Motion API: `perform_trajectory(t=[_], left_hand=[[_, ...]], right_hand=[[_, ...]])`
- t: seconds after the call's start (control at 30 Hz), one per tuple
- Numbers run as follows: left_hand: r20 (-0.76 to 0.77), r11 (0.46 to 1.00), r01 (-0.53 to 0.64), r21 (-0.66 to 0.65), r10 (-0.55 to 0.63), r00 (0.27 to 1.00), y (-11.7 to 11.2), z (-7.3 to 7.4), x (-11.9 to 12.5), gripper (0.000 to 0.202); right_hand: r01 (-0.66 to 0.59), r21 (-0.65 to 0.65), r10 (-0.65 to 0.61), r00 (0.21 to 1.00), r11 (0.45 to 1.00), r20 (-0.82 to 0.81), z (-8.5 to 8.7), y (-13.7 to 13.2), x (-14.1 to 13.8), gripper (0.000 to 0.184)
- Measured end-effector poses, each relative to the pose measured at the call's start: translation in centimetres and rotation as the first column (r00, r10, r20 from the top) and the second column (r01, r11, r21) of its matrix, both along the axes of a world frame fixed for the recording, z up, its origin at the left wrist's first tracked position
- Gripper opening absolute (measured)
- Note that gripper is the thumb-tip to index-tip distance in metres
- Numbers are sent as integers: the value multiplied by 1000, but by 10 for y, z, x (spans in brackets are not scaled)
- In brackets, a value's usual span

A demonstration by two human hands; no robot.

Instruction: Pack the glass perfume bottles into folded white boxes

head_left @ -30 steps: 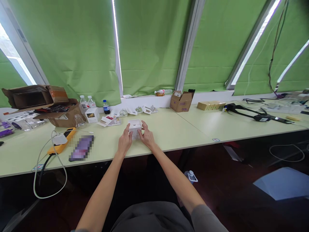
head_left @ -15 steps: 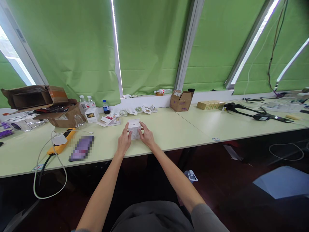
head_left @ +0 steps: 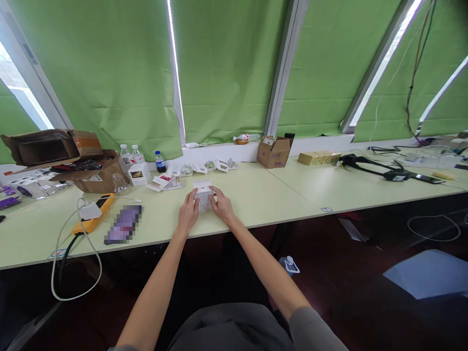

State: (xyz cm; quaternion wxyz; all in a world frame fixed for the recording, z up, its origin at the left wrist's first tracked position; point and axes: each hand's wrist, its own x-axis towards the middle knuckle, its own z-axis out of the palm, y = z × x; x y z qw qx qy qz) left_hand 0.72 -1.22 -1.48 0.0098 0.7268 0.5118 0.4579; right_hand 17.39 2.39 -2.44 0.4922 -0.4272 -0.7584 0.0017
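Note:
A small white box (head_left: pixel 204 200) with fine print on its near side stands at the front of the pale table (head_left: pixel 256 195). Its top flap is raised at the back. My left hand (head_left: pixel 188 213) grips the box's left side, thumb on the near face. On the right side, my right hand (head_left: pixel 221 206) holds it the same way. What is inside the box cannot be seen. Behind it lie several opened white cartons (head_left: pixel 199 167) with small clear glass-like items, and another opened carton (head_left: pixel 159 183) is to the left.
To the left are a phone (head_left: pixel 124 224), a yellow power strip (head_left: pixel 95 214) with a looped white cable, and brown cardboard boxes (head_left: pixel 97 180). A blue-capped bottle (head_left: pixel 160 162) stands behind. Toward the right are a carton (head_left: pixel 274 153), gold boxes (head_left: pixel 319 158) and a black headset-like frame (head_left: pixel 373 168).
Almost nothing differs. The box's raised flap stands slightly more upright, and both hands keep their hold on its sides.

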Motion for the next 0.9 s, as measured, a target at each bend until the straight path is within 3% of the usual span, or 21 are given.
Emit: perform_trajectory(t=[0.67, 0.9], left_hand=[[74, 999, 44, -25, -42, 996, 2, 0, 0, 44], [12, 1000, 7, -28, -6, 1000, -1, 2, 1, 47]], right_hand=[[-12, -39, 10, 999, 999, -39, 3, 0, 0, 37], [1, -22, -1, 1000, 1000, -13, 2, -1, 0, 38]])
